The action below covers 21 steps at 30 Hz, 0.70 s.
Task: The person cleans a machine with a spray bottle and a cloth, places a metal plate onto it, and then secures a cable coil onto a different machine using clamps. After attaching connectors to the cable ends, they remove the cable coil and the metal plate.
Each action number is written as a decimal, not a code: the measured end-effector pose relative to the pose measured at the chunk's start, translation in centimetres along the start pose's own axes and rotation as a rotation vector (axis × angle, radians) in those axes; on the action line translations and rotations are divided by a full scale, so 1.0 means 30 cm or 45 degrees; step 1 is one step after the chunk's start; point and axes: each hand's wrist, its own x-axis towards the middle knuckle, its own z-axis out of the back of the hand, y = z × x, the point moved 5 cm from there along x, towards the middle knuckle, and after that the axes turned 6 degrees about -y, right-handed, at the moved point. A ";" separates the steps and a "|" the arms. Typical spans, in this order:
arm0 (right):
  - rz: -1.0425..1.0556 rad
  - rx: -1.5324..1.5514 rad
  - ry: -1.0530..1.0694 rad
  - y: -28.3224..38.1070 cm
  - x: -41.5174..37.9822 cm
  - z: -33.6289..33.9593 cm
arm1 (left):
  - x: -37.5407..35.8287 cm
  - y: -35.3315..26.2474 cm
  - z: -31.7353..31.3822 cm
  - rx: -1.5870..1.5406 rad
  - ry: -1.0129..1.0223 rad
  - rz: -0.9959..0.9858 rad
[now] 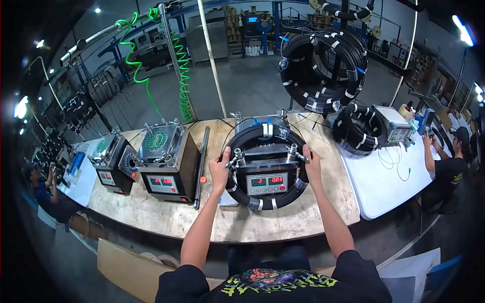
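A coil of black cable (pixel 260 203), bound with white and clear tape, is held up in front of me. My left hand (pixel 220 169) is closed around its left side, and my right hand (pixel 311 164) grips its right side. Through the ring shows a machine (pixel 267 183) with a red digital display reading 2 and 0.03. Metal clamp knobs on top of that machine stand close to both hands. The coil hides parts of the machine's edges.
Two similar machines (pixel 169 166) (pixel 108 169) stand on the wooden bench (pixel 242 230) to the left, beside a metal bar (pixel 201 166). More black cable coils hang on a rack (pixel 323 98) at the back right. Beyond a white table (pixel 376 189), a person (pixel 449 166) works; another person (pixel 43 189) is far left.
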 end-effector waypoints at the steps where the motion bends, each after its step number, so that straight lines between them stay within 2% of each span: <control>1: 0.018 -0.010 -0.009 -0.009 -0.004 0.003 | -0.005 0.017 0.003 -0.024 -0.010 -0.010; 7: 0.128 -0.056 -0.104 -0.157 -0.052 0.062 | -0.112 0.115 0.003 -0.220 -0.023 0.051; 9: 0.149 -0.067 -0.138 -0.143 -0.115 0.061 | -0.183 0.220 0.027 -0.149 -0.133 0.231; 11: 0.102 -0.034 -0.176 -0.132 -0.143 0.051 | -0.215 0.303 -0.002 -0.191 -0.344 0.077; 12: 0.120 -0.076 -0.194 -0.097 -0.161 0.047 | -0.266 0.161 -0.005 -0.308 -0.178 0.066; 14: 0.180 -0.129 -0.280 -0.095 -0.177 0.042 | -0.304 0.174 -0.017 -0.293 -0.209 0.100; 17: 0.057 -0.147 -0.240 -0.094 -0.190 0.040 | -0.347 0.187 -0.019 -0.217 -0.306 0.119; 21: 0.175 -0.102 -0.380 -0.130 -0.245 0.027 | -0.415 0.204 -0.032 -0.156 -0.337 0.130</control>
